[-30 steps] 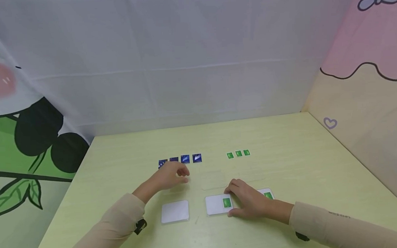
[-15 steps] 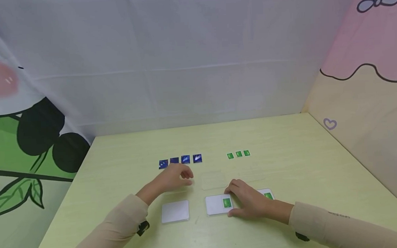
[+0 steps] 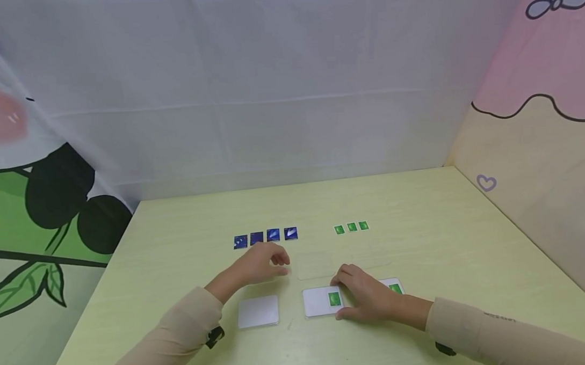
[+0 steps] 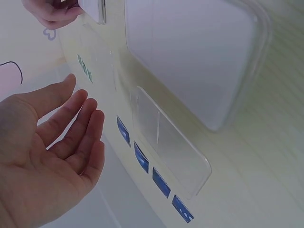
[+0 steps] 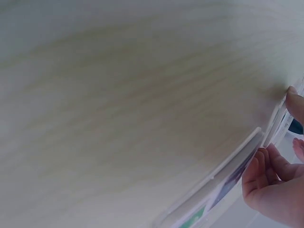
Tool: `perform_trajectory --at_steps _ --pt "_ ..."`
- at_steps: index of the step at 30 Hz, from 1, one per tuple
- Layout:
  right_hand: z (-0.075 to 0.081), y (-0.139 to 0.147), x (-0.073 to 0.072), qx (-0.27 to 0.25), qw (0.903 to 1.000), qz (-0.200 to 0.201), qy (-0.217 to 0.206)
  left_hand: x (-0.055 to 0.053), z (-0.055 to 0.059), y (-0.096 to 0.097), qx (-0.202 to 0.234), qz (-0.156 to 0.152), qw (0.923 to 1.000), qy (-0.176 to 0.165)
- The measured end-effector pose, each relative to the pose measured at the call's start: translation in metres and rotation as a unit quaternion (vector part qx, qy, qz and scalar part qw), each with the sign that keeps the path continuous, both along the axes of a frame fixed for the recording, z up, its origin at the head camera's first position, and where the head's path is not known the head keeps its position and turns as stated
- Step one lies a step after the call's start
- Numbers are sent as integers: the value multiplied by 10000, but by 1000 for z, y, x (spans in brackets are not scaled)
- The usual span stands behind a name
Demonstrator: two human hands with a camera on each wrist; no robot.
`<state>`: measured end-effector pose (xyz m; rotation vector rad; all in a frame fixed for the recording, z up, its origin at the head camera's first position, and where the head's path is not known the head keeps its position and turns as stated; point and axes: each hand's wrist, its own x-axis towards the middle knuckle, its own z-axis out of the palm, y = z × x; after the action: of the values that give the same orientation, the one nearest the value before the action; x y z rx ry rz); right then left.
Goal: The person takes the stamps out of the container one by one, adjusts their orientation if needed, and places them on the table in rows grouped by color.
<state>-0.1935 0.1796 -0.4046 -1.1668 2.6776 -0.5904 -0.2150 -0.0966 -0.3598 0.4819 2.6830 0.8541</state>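
Note:
In the head view, my left hand [image 3: 261, 263] hovers over the table with loosely bent fingers and nothing between them. Below it lies a shallow clear case with a white inside [image 3: 258, 311]. A clear plastic lid [image 4: 166, 142] lies beside that case in the left wrist view. My right hand [image 3: 363, 294] holds a similar white case [image 3: 321, 301] by its opposite edges, thumb on the near edge and fingers on the far one. This case bears a small green square [image 3: 335, 298]. The hand hides its right end.
Another white case [image 3: 387, 282] with a green square lies partly behind my right hand. Several dark blue squares [image 3: 290, 233] form a row farther back, and three green squares [image 3: 352, 226] lie right of them. A faint clear lid [image 3: 315, 265] rests mid-table. Cloth [image 3: 290, 123] hangs behind.
My left hand has drifted right and slightly nearer, uncovering the left blue squares. The right hand and its white case have stayed in place.

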Motion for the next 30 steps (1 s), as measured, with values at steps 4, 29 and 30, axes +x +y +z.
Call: perform_trajectory --at_steps 4,29,30 --pt "0 0 0 -4 10000 1 -17 0 0 3 -7 -16 10000 -16" --pt "5 -1 1 131 9997 -47 -212 1 4 19 42 -246 9995 -217" --pt "5 -1 1 119 9997 -48 -215 2 4 20 34 -243 9994 -233"
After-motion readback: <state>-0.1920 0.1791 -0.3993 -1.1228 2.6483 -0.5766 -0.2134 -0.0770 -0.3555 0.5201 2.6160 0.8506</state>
